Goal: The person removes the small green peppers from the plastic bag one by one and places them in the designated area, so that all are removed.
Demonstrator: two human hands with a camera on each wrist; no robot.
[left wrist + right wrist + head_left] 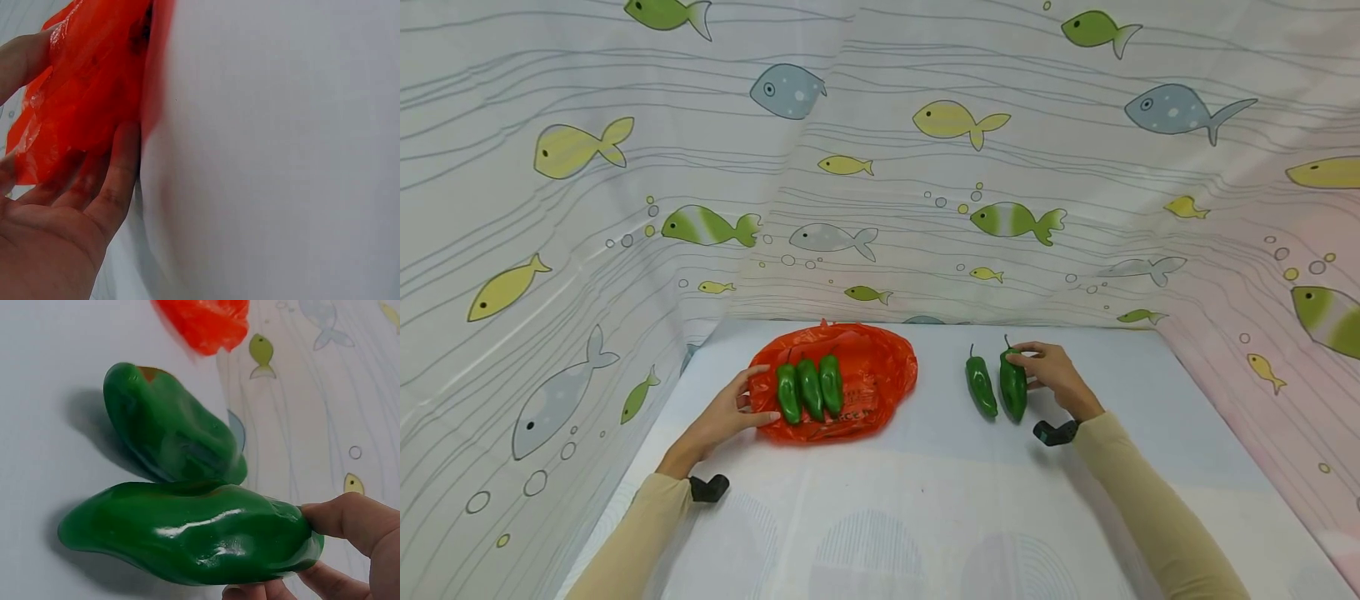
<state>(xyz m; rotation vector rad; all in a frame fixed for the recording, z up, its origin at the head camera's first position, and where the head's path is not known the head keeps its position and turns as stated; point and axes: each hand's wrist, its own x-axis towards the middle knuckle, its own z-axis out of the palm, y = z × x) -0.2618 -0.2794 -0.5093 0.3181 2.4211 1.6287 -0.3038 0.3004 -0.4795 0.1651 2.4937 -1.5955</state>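
Now the right hand (1051, 372) pinches one green pepper (1013, 388) near its stem end, thumb on one side and fingers on the other, so the hand is mostly closed. The pepper is long, with its stem pointing away from the person and its tip pointing back. I can't tell if its tip is touching the table (887, 492).

The red bag (887, 367) is off to the left of that pepper. Between them, just beside the held one, lies a loose pepper (981, 387), long the same way. The right hand is much nearer to both of these peppers.

The left hand (726, 421) is at the bag's left edge, thumb and fingers part bent, with red plastic between them. On the bag lie three peppers (810, 389) side by side, stems away too.
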